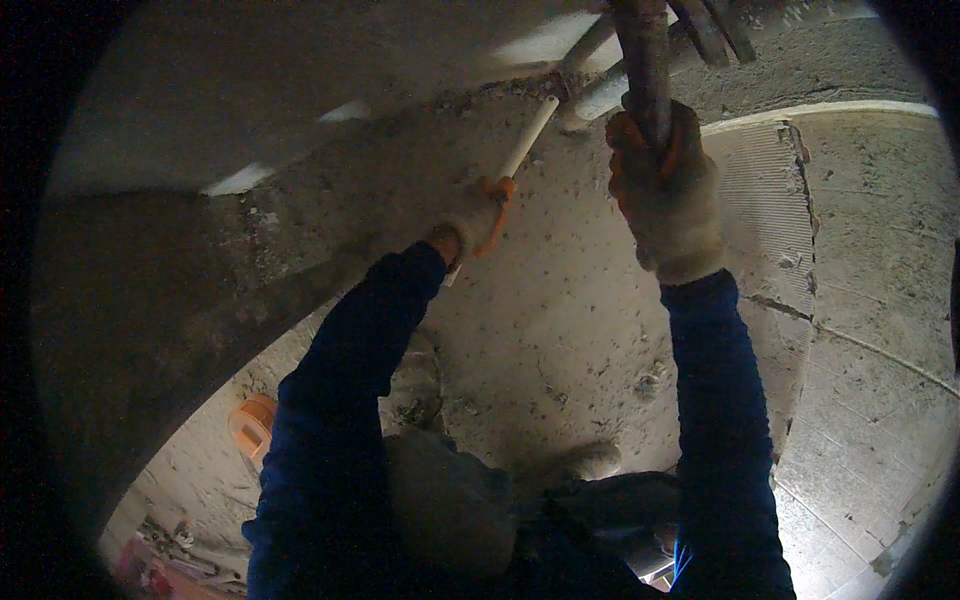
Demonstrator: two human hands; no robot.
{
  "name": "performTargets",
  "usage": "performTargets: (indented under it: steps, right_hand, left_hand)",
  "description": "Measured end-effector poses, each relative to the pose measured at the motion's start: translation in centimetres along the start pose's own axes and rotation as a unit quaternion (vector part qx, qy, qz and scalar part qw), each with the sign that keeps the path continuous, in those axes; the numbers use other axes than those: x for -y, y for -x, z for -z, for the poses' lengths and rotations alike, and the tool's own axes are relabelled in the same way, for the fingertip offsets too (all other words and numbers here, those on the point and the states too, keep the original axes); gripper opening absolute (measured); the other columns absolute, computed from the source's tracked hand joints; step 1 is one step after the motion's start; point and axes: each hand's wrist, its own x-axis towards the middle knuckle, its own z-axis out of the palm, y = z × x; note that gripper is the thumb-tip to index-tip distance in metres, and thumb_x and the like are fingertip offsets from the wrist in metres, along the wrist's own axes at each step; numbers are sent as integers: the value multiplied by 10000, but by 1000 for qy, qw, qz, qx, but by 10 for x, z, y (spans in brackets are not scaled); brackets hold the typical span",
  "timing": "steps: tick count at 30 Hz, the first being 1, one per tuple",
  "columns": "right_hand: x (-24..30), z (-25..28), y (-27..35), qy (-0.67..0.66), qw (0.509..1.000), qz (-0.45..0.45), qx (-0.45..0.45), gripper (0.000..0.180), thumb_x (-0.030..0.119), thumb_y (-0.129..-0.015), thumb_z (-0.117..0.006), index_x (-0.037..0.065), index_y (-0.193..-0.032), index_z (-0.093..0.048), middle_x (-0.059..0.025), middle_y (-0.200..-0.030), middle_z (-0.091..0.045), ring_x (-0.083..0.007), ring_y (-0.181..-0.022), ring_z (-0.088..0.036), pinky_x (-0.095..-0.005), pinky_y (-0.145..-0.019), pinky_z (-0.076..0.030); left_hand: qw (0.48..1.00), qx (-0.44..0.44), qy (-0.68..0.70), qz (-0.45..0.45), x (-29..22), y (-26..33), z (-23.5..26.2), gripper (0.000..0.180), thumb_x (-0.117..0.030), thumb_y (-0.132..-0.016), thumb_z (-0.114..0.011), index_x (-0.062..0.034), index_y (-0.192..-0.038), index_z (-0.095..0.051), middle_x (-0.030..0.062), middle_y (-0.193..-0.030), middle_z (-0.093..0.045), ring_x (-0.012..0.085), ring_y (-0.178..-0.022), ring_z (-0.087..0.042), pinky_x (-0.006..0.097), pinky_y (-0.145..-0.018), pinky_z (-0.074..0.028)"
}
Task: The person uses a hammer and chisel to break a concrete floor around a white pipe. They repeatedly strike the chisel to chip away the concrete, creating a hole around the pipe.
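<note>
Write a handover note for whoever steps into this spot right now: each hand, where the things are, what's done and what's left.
Left hand: gloved, closed around a thin white tube angled up toward the concrete ceiling.
Right hand: gloved, gripping a dark metal pipe that runs up out of view.
More pale pipes lie where the tube's top end points.
Done: both pieces are in hand.
Left: cannot tell whether the tube is joined at its top; check that end.

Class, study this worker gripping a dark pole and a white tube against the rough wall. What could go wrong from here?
1. The right hand grips the dark rusty metal pole overhead; the worn glove might slip.
2. The left hand holds the thin white plastic tube near one end, so it could bend or snap.
3. The dim light hides the rough grey concrete wall, so misjudging is likely.
</note>
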Motion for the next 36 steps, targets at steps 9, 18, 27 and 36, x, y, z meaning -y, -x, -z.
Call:
performTargets:
  steps: [9,18,27,36]
  right_hand:
    - [-57,-44,-31,210,942,-161,207,296,365,-986,-512,76,-1018,-565,-101,-805,-667,-210,-675,-698,-359,-566,-545]
    - [25,-2,-19,-43,998,-34,-28,362,372,-952,-633,53,-1106,-557,-165,-759,-685,-319,-707,-708,-410,-594,-540]
    - [8,2,8,-50,992,-99,51,363,369,-954,-632,51,-1113,-561,-113,-733,-679,-249,-576,-668,-371,-528,-516]
    - [39,12,4,-132,989,-58,-10,331,260,-949,-655,54,-1177,-532,-33,-751,-634,-101,-574,-592,-266,-493,-467]
  left_hand:
    - [992,-66,-109,10,-1,-2,3,309,-516,-973,-501,-253,-820,-557,-71,-569,-452,110,-393,-353,356,-362,-257]
    - [998,13,64,-25,-29,35,-4,426,-569,-1002,-427,-184,-838,-506,-23,-532,-428,138,-392,-400,336,-363,-300]
    - [967,87,236,46,0,23,33,371,-472,-1027,-441,-154,-1109,-613,-27,-729,-585,107,-543,-505,274,-480,-412]
    - [952,211,221,8,-4,12,39,375,-471,-998,-455,-132,-1012,-615,102,-858,-651,250,-722,-625,401,-609,-490]
